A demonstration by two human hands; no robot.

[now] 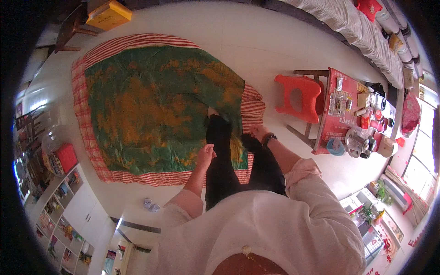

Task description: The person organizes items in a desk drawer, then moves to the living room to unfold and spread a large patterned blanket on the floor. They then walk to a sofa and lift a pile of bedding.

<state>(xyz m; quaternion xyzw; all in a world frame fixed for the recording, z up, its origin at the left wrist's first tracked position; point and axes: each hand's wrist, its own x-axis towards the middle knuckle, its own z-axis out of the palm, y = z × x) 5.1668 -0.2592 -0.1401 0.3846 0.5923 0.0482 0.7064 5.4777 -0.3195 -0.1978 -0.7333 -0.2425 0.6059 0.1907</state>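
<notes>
A green quilt or cover (137, 113) with orange-brown patterning lies spread over a red-and-white striped cloth (144, 39), whose border shows around it on the floor. The left edge of that border is checked (82, 120). My left hand (207, 153) is beside my left leg, above the green cover, with fingers loosely curled and nothing visible in it. Near the striped cloth's right edge, my right hand (258, 131) is by my right knee, a dark bracelet (269, 138) on its wrist. Whether its fingers grip anything cannot be told. One bare foot (212, 111) rests on the cover.
A red plastic stool (299, 98) stands right of the cloth, beside a table (338, 125) crowded with containers and a glass pot (354, 141). A draped sofa (347, 24) runs along the upper right. Slippers (151, 205) lie below the cloth, near a white cabinet (82, 208).
</notes>
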